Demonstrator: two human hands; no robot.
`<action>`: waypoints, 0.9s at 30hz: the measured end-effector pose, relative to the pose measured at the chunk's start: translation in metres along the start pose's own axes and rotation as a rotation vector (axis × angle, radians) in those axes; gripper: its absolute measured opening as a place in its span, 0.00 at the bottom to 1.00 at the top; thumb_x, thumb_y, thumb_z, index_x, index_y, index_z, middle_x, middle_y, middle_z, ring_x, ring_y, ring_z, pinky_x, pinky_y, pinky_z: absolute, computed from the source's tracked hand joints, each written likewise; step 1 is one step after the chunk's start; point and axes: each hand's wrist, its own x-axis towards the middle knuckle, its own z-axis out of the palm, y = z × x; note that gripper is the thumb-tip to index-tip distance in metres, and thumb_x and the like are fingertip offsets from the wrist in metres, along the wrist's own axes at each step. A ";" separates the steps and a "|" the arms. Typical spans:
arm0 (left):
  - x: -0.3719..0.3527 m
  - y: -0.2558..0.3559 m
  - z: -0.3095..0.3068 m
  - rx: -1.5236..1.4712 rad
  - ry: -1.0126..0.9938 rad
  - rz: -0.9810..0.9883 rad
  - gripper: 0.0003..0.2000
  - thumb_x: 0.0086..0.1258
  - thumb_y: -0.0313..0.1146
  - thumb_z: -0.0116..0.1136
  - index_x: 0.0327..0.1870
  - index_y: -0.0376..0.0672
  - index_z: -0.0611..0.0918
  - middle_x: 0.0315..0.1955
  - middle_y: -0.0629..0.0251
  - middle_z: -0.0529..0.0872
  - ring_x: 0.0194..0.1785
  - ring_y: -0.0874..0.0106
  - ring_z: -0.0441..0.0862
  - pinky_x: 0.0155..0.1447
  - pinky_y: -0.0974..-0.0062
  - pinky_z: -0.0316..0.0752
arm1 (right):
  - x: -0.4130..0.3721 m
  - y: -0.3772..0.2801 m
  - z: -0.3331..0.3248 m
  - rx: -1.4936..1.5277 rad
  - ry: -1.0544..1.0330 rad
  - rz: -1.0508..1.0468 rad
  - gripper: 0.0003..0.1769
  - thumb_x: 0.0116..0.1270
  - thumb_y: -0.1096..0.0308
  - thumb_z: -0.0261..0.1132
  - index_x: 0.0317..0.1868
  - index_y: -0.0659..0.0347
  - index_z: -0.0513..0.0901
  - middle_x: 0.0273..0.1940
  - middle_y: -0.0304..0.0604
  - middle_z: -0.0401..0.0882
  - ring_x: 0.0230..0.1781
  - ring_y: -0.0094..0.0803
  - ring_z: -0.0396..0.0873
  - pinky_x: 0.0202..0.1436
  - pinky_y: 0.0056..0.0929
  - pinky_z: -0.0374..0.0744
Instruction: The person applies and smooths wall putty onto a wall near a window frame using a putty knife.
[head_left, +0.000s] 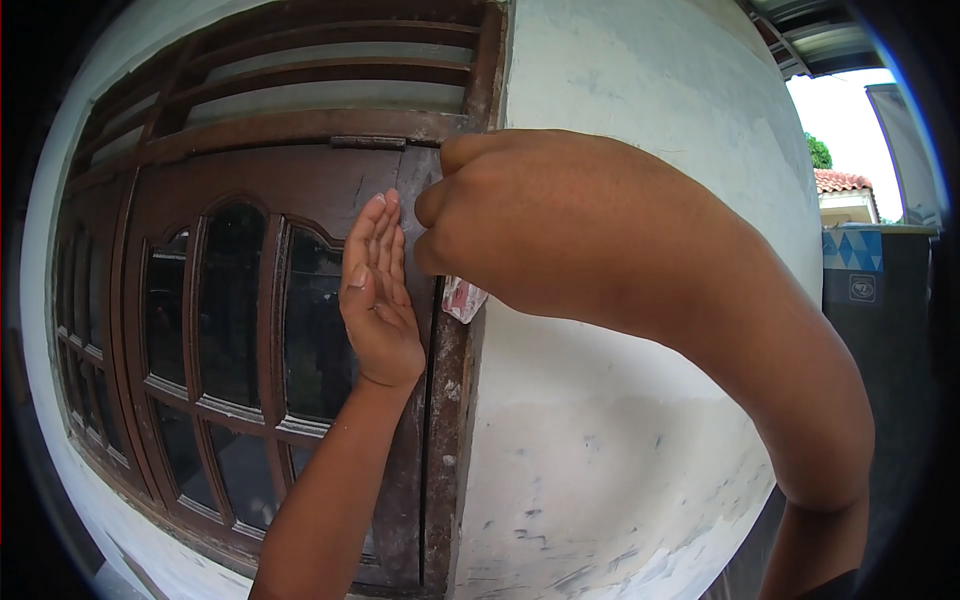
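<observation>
My left hand (382, 290) is raised in front of the brown wooden door (160, 205), near its right edge, palm up with the fingers stretched out and nothing visible on it. Just to its right, my right hand (490, 210) is curled, its back towards me, over the upper part of the brown frame (455, 400). What its fingers hold, if anything, is hidden. Below the right hand a small crumpled packet (462, 300), whitish with red marks, shows against the frame; its upper part is covered by the hand.
Wooden slats (330, 70) run above the door, which has dark glass panes (232, 300). A pale plastered wall (600, 450) bulges to the right of the frame. At the far right stands a dark panel (880, 330) with a blue-and-white patterned strip, and a tiled roof beyond.
</observation>
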 end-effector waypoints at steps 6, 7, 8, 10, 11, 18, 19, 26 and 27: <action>-0.002 -0.002 0.012 0.150 -0.037 0.177 0.38 0.75 0.53 0.39 0.78 0.31 0.63 0.76 0.45 0.67 0.82 0.58 0.59 0.84 0.64 0.49 | -0.045 0.013 0.026 0.288 0.235 0.004 0.08 0.59 0.71 0.71 0.39 0.53 0.92 0.43 0.37 0.89 0.48 0.32 0.85 0.49 0.35 0.86; -0.002 -0.001 0.012 0.176 -0.043 0.173 0.37 0.75 0.52 0.39 0.77 0.31 0.63 0.77 0.45 0.65 0.83 0.57 0.57 0.86 0.62 0.45 | -0.055 0.011 0.031 0.330 0.289 0.072 0.10 0.57 0.75 0.72 0.41 0.55 0.90 0.44 0.36 0.88 0.49 0.33 0.84 0.50 0.33 0.86; -0.001 -0.001 0.012 0.175 -0.041 0.176 0.37 0.75 0.52 0.39 0.77 0.31 0.63 0.77 0.45 0.65 0.83 0.57 0.57 0.86 0.62 0.45 | -0.066 0.008 0.038 0.369 0.343 0.141 0.13 0.56 0.78 0.72 0.42 0.57 0.88 0.45 0.34 0.87 0.50 0.34 0.82 0.51 0.30 0.85; -0.001 -0.003 0.009 0.200 -0.058 0.192 0.37 0.75 0.52 0.39 0.77 0.31 0.63 0.77 0.44 0.65 0.83 0.57 0.57 0.86 0.60 0.44 | -0.084 0.001 0.058 0.344 0.440 0.216 0.13 0.56 0.76 0.71 0.42 0.57 0.88 0.45 0.35 0.87 0.49 0.35 0.83 0.51 0.32 0.85; -0.001 -0.003 0.010 0.196 -0.057 0.196 0.37 0.75 0.52 0.39 0.77 0.31 0.63 0.77 0.44 0.65 0.83 0.57 0.57 0.86 0.60 0.44 | -0.088 -0.004 0.066 0.319 0.541 0.292 0.13 0.55 0.73 0.70 0.43 0.56 0.87 0.45 0.36 0.87 0.49 0.35 0.83 0.52 0.34 0.84; -0.004 -0.002 0.010 0.360 -0.179 0.198 0.36 0.76 0.51 0.40 0.75 0.28 0.65 0.74 0.42 0.69 0.81 0.55 0.61 0.86 0.58 0.46 | -0.101 -0.060 0.106 0.104 0.602 0.388 0.16 0.61 0.72 0.67 0.50 0.66 0.88 0.48 0.47 0.88 0.48 0.39 0.85 0.54 0.38 0.87; -0.005 -0.002 0.010 0.369 -0.181 0.204 0.36 0.76 0.50 0.40 0.75 0.27 0.65 0.74 0.42 0.69 0.81 0.55 0.62 0.86 0.58 0.46 | -0.104 -0.074 0.110 0.112 0.540 0.390 0.17 0.63 0.72 0.67 0.51 0.67 0.87 0.49 0.48 0.88 0.48 0.38 0.86 0.54 0.37 0.87; -0.003 -0.005 0.009 0.371 -0.201 0.205 0.35 0.76 0.49 0.40 0.74 0.27 0.65 0.74 0.42 0.70 0.81 0.55 0.62 0.86 0.58 0.46 | -0.129 -0.094 0.090 0.107 0.530 0.354 0.11 0.64 0.71 0.70 0.47 0.62 0.90 0.46 0.45 0.90 0.45 0.36 0.87 0.50 0.34 0.89; -0.003 -0.005 0.009 0.372 -0.202 0.210 0.35 0.76 0.49 0.40 0.74 0.27 0.66 0.74 0.42 0.70 0.81 0.55 0.62 0.86 0.58 0.46 | -0.127 -0.089 0.088 0.087 0.597 0.368 0.10 0.64 0.70 0.71 0.45 0.61 0.90 0.45 0.45 0.90 0.44 0.35 0.87 0.49 0.34 0.89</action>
